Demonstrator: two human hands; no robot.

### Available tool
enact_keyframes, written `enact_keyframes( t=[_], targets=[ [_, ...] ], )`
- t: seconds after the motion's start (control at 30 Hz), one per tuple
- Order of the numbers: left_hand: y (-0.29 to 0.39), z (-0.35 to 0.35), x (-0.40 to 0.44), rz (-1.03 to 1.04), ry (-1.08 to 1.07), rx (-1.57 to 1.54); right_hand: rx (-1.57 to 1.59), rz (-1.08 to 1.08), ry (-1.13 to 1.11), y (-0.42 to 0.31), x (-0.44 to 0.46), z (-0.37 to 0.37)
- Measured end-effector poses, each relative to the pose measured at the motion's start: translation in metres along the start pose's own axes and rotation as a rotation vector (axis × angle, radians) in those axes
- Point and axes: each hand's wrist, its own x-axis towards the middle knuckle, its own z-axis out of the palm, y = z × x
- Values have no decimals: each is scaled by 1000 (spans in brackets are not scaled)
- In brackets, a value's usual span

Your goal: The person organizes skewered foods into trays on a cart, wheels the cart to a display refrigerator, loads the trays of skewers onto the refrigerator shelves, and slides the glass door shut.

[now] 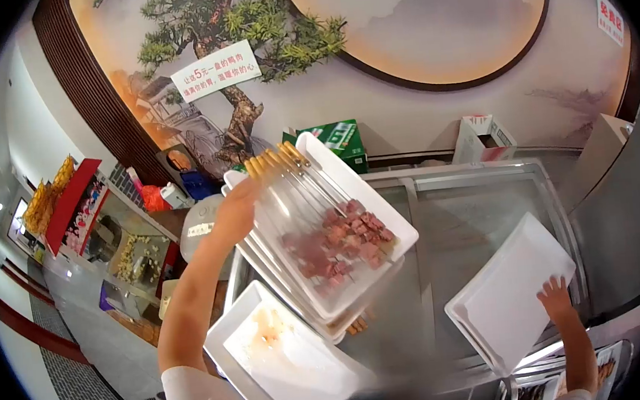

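My left hand (237, 212) is closed at the wooden handles of several meat skewers (354, 235), with its fingers partly smeared by motion. The skewers have metal rods and reddish meat cubes at the far end from the handles. They lie across a white tray (398, 233) on top of a stack of trays. Below it, a white tray with yellowish liquid (270, 335) sits at an angle. My right hand (557, 298) rests with fingers spread on the right edge of a white rectangular tray (504, 298), which appears to be stacked on another.
A glass-topped freezer (439, 190) with a metal frame lies under the trays. Behind it are a green box (338, 142) and an open white carton (483, 140) along the wall. A popcorn machine (117, 242) stands at left. More skewers (608, 369) lie in a tray at lower right.
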Motion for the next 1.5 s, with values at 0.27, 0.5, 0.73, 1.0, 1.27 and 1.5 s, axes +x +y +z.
enact_keyframes(
  t=[0.27,0.5,0.73,1.0,1.27,1.5],
  targets=[
    [6,26,96,136,-326,300,1283,-592,619,-207,173,-277],
    [-2,60,57,-643,219,-456,1323,-180,686,-253,405,-282],
    [-4,90,55,-1432,420,-1442,1847,-82,-86,-250,524,-278],
    [12,81,69,-1303,202,-1624,1834,-403,-362,-249,500,-315],
    [13,72,76,-1135,525,-1429,1722,-267,130,-280,489,-341],
    [78,-4,79,-831,987,-1380,1328,-575,595,-244,433,-412]
  ],
)
